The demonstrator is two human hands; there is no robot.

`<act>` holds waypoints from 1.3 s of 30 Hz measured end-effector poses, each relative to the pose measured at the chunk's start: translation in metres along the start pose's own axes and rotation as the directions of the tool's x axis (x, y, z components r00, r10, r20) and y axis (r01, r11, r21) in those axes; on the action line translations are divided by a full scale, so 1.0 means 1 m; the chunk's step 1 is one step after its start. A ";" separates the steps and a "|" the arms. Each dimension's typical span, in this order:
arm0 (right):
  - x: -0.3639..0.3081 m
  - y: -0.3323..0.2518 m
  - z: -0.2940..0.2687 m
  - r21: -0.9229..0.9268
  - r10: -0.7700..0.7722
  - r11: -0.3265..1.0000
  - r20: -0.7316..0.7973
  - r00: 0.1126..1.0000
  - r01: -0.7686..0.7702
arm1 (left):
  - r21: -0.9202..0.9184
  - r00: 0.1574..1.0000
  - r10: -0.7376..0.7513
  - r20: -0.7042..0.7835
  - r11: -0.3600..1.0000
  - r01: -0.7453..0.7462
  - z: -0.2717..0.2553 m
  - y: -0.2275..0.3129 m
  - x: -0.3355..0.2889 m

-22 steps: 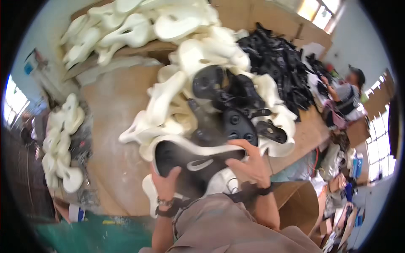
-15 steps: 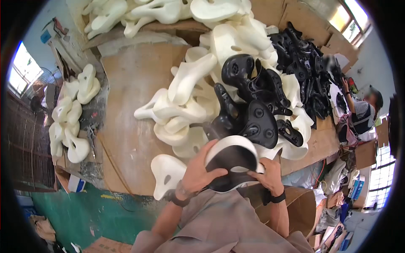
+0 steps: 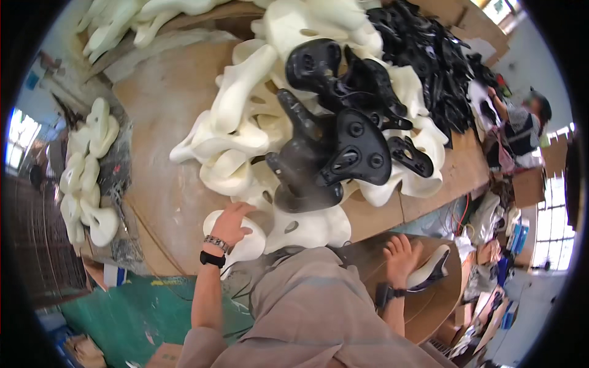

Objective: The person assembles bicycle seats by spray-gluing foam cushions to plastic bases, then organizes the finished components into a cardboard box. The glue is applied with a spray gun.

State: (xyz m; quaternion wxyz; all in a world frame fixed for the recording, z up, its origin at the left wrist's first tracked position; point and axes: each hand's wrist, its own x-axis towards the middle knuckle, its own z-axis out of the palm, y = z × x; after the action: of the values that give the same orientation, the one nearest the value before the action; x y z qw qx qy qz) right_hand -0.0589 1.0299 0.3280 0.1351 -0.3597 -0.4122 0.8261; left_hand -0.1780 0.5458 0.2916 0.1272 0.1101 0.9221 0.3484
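A cream foam saddle pad [image 3: 248,242] lies at the table's near edge. My left hand [image 3: 230,224] rests on its upper left part, fingers spread rather than wrapped round it. Over a cardboard box [image 3: 353,270] on the right, my right hand [image 3: 400,253] is open, palm showing, with nothing in it. Just right of that hand, inside the box, is a saddle piece [image 3: 432,268], white with a dark side. Another cream saddle pad [image 3: 307,226] with a slot lies in front of me. Beyond it sits a black plastic saddle shell [image 3: 362,147] on a mixed heap.
Cream foam pads [image 3: 236,98] are heaped across the table's middle, with several black shells [image 3: 417,61] piled at the far right. More pads [image 3: 89,172] stand at the left edge. Cardboard covers the tabletop [image 3: 165,159]. A person [image 3: 521,126] works at the far right.
My hands have parted: the two-tone saddle piece they held has left them, and one like it lies in the box. My left hand moved left onto a pad; my right moved over the box.
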 end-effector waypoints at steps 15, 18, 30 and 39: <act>0.054 -0.037 0.302 -0.081 -0.220 -0.548 0.974 -0.049 0.832 | 0.464 0.860 0.342 0.378 0.734 -0.496 0.061 -0.015 0.036; 0.093 -0.037 0.319 0.173 0.156 -0.656 0.983 -0.092 0.735 | 0.545 0.840 0.407 0.359 0.640 -0.542 0.060 -0.012 0.031; 0.050 -0.117 0.307 0.126 -0.036 -0.541 0.984 -0.172 0.831 | 0.003 0.846 -0.175 -0.504 0.979 0.204 -0.139 0.001 -0.095; -0.006 -0.041 0.212 -0.292 -0.323 0.800 0.526 0.787 0.524 | -0.886 0.676 -0.644 -0.357 0.005 -0.464 -0.050 0.003 -0.086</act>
State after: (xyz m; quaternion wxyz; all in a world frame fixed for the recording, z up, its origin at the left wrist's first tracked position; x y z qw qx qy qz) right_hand -0.2076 0.9287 0.4483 0.1410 -0.0740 -0.6725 0.7228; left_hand -0.1117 0.4919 0.3433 -0.1854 -0.2328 0.3571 0.8854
